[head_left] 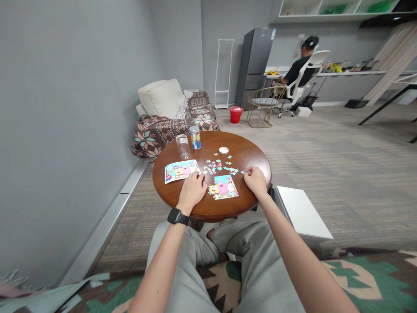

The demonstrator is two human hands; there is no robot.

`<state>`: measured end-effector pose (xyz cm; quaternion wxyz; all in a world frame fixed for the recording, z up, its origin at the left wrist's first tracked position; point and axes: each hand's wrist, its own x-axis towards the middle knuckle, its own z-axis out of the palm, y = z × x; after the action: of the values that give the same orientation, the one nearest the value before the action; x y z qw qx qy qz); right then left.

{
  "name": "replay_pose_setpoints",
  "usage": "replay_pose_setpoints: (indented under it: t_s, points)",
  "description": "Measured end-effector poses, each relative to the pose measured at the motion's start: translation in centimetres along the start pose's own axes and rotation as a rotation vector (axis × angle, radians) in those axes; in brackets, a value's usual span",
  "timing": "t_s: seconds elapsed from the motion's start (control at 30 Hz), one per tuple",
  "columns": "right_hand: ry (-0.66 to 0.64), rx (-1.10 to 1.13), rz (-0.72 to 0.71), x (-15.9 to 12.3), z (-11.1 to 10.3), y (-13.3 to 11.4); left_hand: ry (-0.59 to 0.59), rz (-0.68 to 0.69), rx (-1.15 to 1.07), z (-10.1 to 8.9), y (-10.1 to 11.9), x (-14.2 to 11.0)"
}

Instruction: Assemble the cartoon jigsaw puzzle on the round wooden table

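A partly joined jigsaw puzzle (224, 188) with a pink and a yellow cartoon figure lies near the front of the round wooden table (208, 211). My left hand (194, 190) rests on the tabletop between it and the printed picture sheet (177, 171), fingers loosely bent and lying down, holding nothing I can see. On the right, my right hand (256, 180) has its fingers curled together at a small puzzle piece (243, 172), which pokes out at the fingertips. Several loose puzzle pieces (217, 165) are scattered behind the joined part.
A clear glass (183, 147) and a printed tin (195, 138) stand at the table's back left. A white round lid (223, 150) lies behind the pieces. A white box (304, 211) stands right of the table. Farther back, a person (295, 71) sits in an office chair.
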<state>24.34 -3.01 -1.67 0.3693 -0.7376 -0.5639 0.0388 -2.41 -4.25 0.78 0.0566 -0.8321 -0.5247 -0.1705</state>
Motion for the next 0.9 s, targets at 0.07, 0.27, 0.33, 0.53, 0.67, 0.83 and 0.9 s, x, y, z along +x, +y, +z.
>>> replay_pose_setpoints:
  t_s: [0.07, 0.27, 0.33, 0.53, 0.67, 0.83, 0.9]
  points:
    - [0.001, -0.006, 0.005, -0.03, 0.0, -0.03, 0.004, 0.001, 0.001, -0.03, 0.04, 0.0]
    - [0.003, -0.012, 0.012, -0.08, -0.09, -0.17, 0.006, 0.004, 0.003, -0.02, 0.07, 0.04]
    - [-0.001, -0.011, 0.016, -0.08, -0.13, -0.18, 0.002, 0.004, 0.006, -0.01, 0.06, 0.06]
    - [-0.001, 0.013, 0.026, -0.09, -0.13, -0.16, 0.005, -0.003, -0.008, -0.08, 0.12, 0.04]
    - [0.001, 0.018, 0.03, -0.14, -0.16, -0.22, 0.008, -0.013, -0.008, -0.22, 0.16, -0.01]
    - [-0.013, 0.01, 0.019, -0.14, -0.28, -0.26, -0.004, -0.004, 0.005, -0.19, 0.1, 0.01]
    - [-0.018, 0.014, 0.021, -0.12, -0.31, -0.25, 0.0, -0.011, -0.004, -0.1, 0.07, 0.04]
